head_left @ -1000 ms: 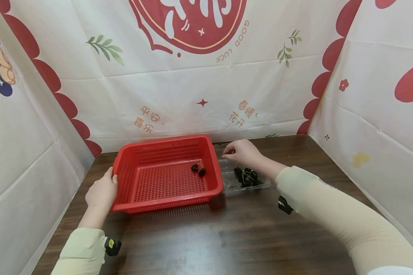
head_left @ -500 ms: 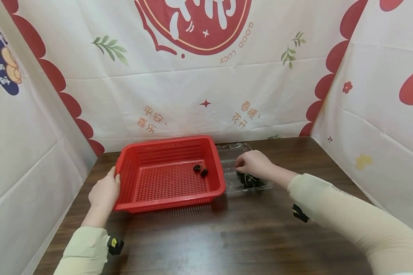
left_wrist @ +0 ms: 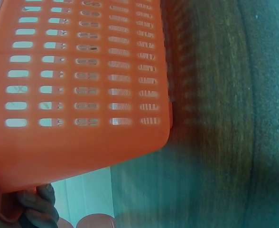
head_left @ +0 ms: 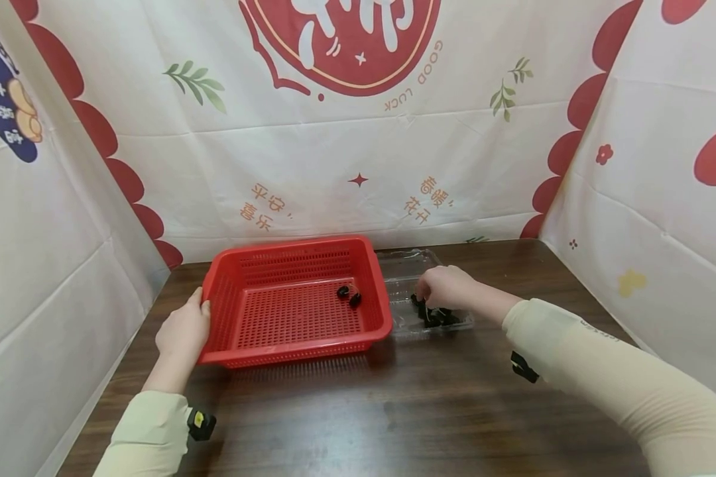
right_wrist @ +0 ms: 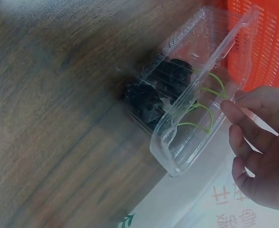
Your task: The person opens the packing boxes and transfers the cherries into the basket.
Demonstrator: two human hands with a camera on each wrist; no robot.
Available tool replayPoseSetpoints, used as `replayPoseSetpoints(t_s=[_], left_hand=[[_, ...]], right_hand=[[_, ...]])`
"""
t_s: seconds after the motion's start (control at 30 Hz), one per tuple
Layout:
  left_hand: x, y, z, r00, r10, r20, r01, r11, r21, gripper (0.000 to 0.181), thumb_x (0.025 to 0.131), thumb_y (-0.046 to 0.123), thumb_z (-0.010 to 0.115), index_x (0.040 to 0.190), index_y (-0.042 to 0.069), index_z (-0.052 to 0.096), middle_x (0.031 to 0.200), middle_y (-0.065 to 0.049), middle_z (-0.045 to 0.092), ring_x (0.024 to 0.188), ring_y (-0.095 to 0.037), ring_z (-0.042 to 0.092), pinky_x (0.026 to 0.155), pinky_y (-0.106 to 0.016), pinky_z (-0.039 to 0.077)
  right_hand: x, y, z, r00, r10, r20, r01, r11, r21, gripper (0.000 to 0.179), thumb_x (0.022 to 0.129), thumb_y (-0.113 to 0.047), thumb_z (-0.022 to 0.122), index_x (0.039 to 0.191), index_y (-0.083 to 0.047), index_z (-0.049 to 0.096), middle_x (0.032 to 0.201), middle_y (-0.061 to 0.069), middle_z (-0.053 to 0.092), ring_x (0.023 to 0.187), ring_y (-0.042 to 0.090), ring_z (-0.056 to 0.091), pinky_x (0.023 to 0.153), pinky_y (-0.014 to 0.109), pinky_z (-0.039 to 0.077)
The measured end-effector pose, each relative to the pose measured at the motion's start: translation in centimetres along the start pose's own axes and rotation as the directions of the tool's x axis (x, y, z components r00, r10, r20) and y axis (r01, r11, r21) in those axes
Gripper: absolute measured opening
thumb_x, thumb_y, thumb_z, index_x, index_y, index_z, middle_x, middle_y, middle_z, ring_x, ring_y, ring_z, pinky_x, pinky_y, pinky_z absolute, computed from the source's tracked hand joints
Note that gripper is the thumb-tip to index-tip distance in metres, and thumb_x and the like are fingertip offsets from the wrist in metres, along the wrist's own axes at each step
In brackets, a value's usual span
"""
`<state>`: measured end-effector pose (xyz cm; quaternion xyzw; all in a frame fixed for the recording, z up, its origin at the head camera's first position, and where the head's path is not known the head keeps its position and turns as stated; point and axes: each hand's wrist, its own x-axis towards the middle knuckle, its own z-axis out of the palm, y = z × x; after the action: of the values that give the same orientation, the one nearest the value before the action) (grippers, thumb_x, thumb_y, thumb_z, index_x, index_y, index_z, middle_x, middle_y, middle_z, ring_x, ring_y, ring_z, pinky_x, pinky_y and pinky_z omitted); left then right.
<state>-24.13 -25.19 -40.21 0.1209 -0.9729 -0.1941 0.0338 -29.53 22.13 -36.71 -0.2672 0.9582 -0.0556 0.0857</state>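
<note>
My left hand (head_left: 181,329) grips the left rim of a red plastic basket (head_left: 292,342); in the left wrist view its curled fingers (left_wrist: 40,209) show under the rim. Two dark cherries (head_left: 355,300) lie on the basket floor toward its right side. Just right of the basket stands a clear plastic clamshell box (head_left: 402,311), lid folded back, with several dark cherries (head_left: 441,319) on green stems. My right hand (head_left: 450,288) is over this box. Seen from the right wrist, thumb and forefinger pinch the end of a green cherry stem (right_wrist: 218,80), the cherries (right_wrist: 149,102) below inside the box.
Everything stands on a dark brown wooden table (head_left: 346,424). A white printed cloth (head_left: 310,159) rises behind it and along both sides. The basket's right wall adjoins the clear box, and its back rim is near the cloth.
My right hand has moved right and down, from beside the basket's right rim to the cherries in the clear box. The left hand keeps its grip on the basket; the head view has shifted slightly.
</note>
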Motion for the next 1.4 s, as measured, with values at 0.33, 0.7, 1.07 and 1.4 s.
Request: replayPoseSetpoints(t_s=[0.33, 0.7, 1.07, 1.4], left_hand=[[0.1, 0.0, -0.1, 1.0, 0.001, 0.002, -0.001, 1.0, 0.0, 0.054, 0.104, 0.028, 0.036, 0.152, 0.004, 0.029, 0.124, -0.035, 0.053, 0.091, -0.045, 0.061, 0.065, -0.056, 0.048], [0.1, 0.1, -0.2, 1.0, 0.0, 0.001, 0.0, 1.0, -0.007, 0.054, 0.104, 0.028, 0.036, 0.152, 0.004, 0.029, 0.125, -0.035, 0.053, 0.092, -0.045, 0.061, 0.065, -0.055, 0.047], [0.1, 0.0, -0.2, 1.0, -0.01, 0.007, 0.01, 1.0, -0.007, 0.054, 0.104, 0.029, 0.036, 0.152, 0.005, 0.029, 0.125, -0.035, 0.053, 0.092, -0.045, 0.06, 0.066, -0.055, 0.047], [0.1, 0.0, 0.0, 1.0, -0.007, 0.003, 0.008, 1.0, -0.008, 0.054, 0.104, 0.028, 0.037, 0.152, 0.004, 0.029, 0.122, -0.035, 0.055, 0.087, -0.043, 0.061, 0.063, -0.051, 0.048]], right_hand=[[0.0, 0.4, 1.2, 0.995, -0.082, -0.048, 0.078, 0.993, -0.084, 0.02, 0.077, 0.004, 0.069, 0.085, -0.014, 0.075, 0.08, -0.005, 0.07, 0.078, 0.016, 0.065, 0.073, 0.044, 0.051], [0.2, 0.9, 0.1, 0.984, -0.118, -0.13, 0.108, 0.991, -0.085, 0.018, 0.077, 0.002, 0.069, 0.08, -0.014, 0.077, 0.079, -0.006, 0.07, 0.076, 0.015, 0.066, 0.076, 0.044, 0.051], [0.4, -0.4, -2.7, 0.969, -0.076, -0.236, 0.08, 0.997, 0.008, 0.018, 0.079, -0.002, 0.067, 0.085, -0.014, 0.079, 0.084, -0.005, 0.072, 0.082, 0.017, 0.067, 0.078, 0.04, 0.053], [0.7, -1.7, -4.9, 0.948, -0.101, -0.303, 0.13, 0.989, 0.077, 0.013, 0.084, -0.004, 0.069, 0.086, -0.013, 0.079, 0.084, -0.002, 0.072, 0.077, 0.014, 0.066, 0.076, 0.038, 0.053]])
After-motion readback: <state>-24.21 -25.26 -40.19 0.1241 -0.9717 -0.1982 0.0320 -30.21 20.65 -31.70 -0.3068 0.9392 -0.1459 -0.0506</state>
